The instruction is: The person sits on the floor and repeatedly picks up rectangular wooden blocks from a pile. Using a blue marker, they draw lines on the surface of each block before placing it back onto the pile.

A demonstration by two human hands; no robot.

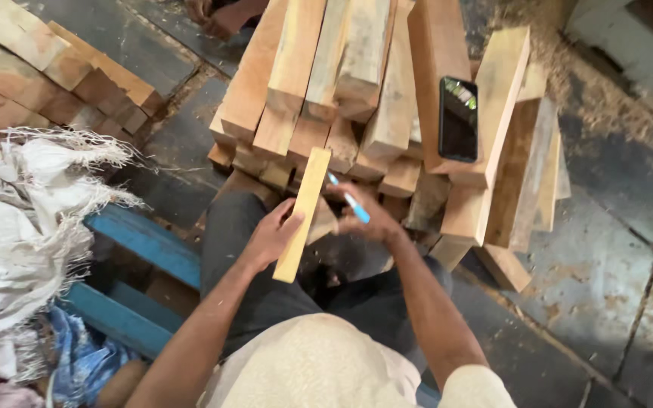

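the left hand is clasped around a pale, smooth flat wooden slat held over the lap, while the right hand pinches a slim blue pen beside it, before rough-sawn stacked wooden blocks bearing a glossy black phone.

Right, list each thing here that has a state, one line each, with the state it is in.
Wooden strip: held tilted in the left hand.
Blue pen: gripped in the right hand, beside the strip.
Phone: lying flat on a wood block, screen dark.
Wood blocks: stacked in a pile on the floor.
White sack: crumpled, edges frayed.
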